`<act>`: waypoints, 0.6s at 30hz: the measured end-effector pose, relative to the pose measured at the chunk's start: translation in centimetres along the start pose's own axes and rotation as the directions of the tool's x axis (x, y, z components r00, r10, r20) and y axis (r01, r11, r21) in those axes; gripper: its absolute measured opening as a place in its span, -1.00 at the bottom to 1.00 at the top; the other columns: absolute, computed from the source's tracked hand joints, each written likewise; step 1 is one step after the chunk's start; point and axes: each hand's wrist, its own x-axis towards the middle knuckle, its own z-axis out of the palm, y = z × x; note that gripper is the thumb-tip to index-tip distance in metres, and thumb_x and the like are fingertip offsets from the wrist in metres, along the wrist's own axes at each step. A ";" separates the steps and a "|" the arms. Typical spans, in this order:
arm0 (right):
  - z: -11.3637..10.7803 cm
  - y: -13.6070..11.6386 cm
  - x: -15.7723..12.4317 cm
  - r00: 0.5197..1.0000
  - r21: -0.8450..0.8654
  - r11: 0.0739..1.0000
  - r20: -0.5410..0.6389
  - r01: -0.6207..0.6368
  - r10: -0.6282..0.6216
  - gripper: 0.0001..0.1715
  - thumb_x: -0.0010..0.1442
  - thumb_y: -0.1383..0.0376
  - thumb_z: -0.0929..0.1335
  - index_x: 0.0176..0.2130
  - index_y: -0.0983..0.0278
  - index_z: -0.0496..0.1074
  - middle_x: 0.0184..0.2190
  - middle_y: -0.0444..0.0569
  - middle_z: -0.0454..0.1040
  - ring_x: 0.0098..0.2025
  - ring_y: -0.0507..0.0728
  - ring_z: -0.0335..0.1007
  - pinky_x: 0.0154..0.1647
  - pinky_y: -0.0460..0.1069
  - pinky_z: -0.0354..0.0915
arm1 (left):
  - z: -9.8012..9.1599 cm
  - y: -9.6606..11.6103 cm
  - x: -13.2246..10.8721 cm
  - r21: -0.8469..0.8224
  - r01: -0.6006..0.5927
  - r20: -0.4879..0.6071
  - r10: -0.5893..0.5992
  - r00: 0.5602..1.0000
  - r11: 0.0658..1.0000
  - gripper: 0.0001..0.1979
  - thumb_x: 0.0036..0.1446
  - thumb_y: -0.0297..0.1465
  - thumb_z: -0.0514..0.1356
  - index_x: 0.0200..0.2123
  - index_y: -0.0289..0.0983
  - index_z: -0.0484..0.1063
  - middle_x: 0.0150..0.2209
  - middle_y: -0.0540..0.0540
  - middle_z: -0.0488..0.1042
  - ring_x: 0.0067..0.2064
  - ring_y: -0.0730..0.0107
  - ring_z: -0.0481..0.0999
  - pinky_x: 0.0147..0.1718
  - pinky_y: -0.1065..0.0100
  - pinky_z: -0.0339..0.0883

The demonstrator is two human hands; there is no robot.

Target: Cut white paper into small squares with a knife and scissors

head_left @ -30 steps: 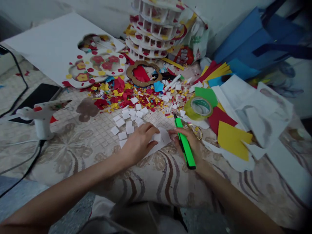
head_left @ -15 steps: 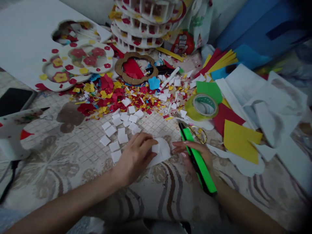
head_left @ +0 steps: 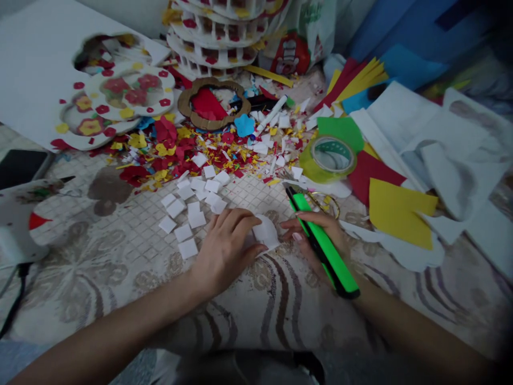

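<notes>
My left hand (head_left: 228,246) is closed on a white sheet piece (head_left: 265,231) with a rounded edge, thumb and fingers at its left side. The hand covers part of that piece. In my right hand (head_left: 316,235) rests a green box cutter (head_left: 325,243) with black edges, its tip pointing up and left, away from the white piece. The right fingertips come close to the piece's right edge with a small gap between. Several small white squares (head_left: 188,248) lie scattered on the patterned tablecloth (head_left: 132,299) beyond and left of my left hand.
Yellow tape roll (head_left: 327,159) and scissors (head_left: 320,200) lie beyond the cutter. Coloured scraps (head_left: 228,155) and a cardboard flower ring (head_left: 184,104) spread across the back, before a tiered white structure (head_left: 216,37). Yellow sheet (head_left: 401,214) lies right; a glue gun (head_left: 24,219) stands left.
The small white square that showed at my left fingertips is now hidden, and the left thumb reaches further along the white piece. My right hand keeps the box cutter. The view has shifted slightly.
</notes>
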 end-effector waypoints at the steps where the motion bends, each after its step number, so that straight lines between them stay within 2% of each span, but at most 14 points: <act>1: 0.0 0.1 0.0 1.000 0.008 1.000 0.019 0.015 -0.015 -0.65 0.24 0.25 0.35 0.03 0.14 0.31 -0.17 -0.03 0.59 -0.24 0.13 0.57 -0.18 0.10 0.47 | 0.0 -0.1 0.0 -0.006 -0.001 -0.002 0.001 1.000 1.000 -0.67 0.14 -0.35 0.27 -0.04 -0.25 0.33 -0.03 -0.17 0.42 -0.01 0.11 0.37 -0.07 0.06 0.31; 5: -0.1 0.5 0.0 0.996 -0.051 0.995 0.044 0.084 -0.081 -0.65 0.23 0.33 0.34 0.02 0.13 0.32 -0.14 -0.05 0.58 -0.15 0.16 0.56 -0.11 0.14 0.46 | 0.0 -0.2 0.0 -0.065 0.008 -0.007 -0.008 1.000 0.998 -0.71 0.14 -0.45 0.25 -0.05 -0.24 0.33 0.00 -0.15 0.41 0.02 0.16 0.37 0.01 0.06 0.29; 9: -0.1 0.5 -0.1 0.995 -0.061 0.994 0.042 0.090 -0.088 -0.65 0.23 0.34 0.34 0.02 0.13 0.33 -0.15 -0.05 0.58 -0.13 0.18 0.55 -0.06 0.16 0.44 | -0.2 -0.2 0.1 -0.113 -0.012 -0.046 0.007 0.999 0.993 -0.72 0.14 -0.48 0.23 -0.07 -0.25 0.34 0.03 -0.17 0.40 0.06 0.20 0.36 0.05 0.10 0.29; 15: -0.3 -0.1 -0.4 0.999 -0.004 0.999 0.020 0.042 -0.042 -0.60 0.25 0.37 0.31 0.07 0.11 0.27 -0.15 -0.05 0.55 -0.31 0.10 0.51 -0.26 0.07 0.44 | -1.6 -1.0 0.1 -0.127 0.017 -0.033 -0.022 0.999 0.992 -0.82 0.21 -0.44 0.16 -0.10 -0.24 0.35 -0.09 -0.10 0.47 -0.02 0.26 0.42 0.01 0.17 0.33; 18: -0.2 -0.1 -0.4 0.997 -0.012 0.998 0.034 0.063 -0.062 -0.61 0.25 0.35 0.32 0.07 0.11 0.28 -0.17 -0.05 0.55 -0.31 0.10 0.51 -0.33 0.03 0.44 | -2.4 -1.5 0.0 -0.116 0.049 -0.030 -0.052 0.998 0.992 -0.83 0.23 -0.45 0.13 -0.10 -0.25 0.35 -0.10 -0.09 0.47 -0.03 0.29 0.43 -0.02 0.20 0.35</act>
